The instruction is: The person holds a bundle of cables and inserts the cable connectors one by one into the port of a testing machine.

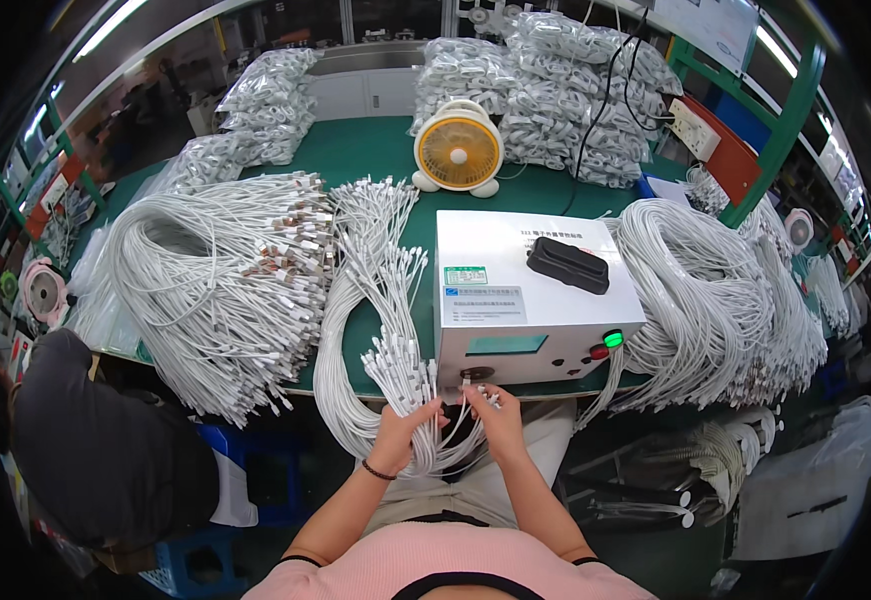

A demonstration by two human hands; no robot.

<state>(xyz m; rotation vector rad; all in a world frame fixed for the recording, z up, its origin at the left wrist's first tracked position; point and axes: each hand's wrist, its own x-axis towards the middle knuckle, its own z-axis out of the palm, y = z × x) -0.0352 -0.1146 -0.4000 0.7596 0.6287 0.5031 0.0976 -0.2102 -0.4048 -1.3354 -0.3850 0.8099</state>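
Note:
At the front of a white tester box (581, 312), my right hand (501, 425) pinches a white cable plug (467, 381) at the round dark port (477, 373). Whether the plug is fully seated is too small to tell. My left hand (399, 437) is closed, thumb and fingers together on white cable just left of the port; its fingertips are partly hidden. Beside that hand, a looped bundle of white cables (336, 345) hangs over the table edge, with its white plugs (396, 365) gathered near the box. A green light (613, 338) glows above a red button (598, 353).
A large cable heap (226, 260) lies left, another cable coil (696, 290) right. A black case (568, 265) rests on the box. Behind stand an orange-fronted fan (459, 150) and stacked bagged cables (566, 100). A person in dark clothing (106, 450) sits at left.

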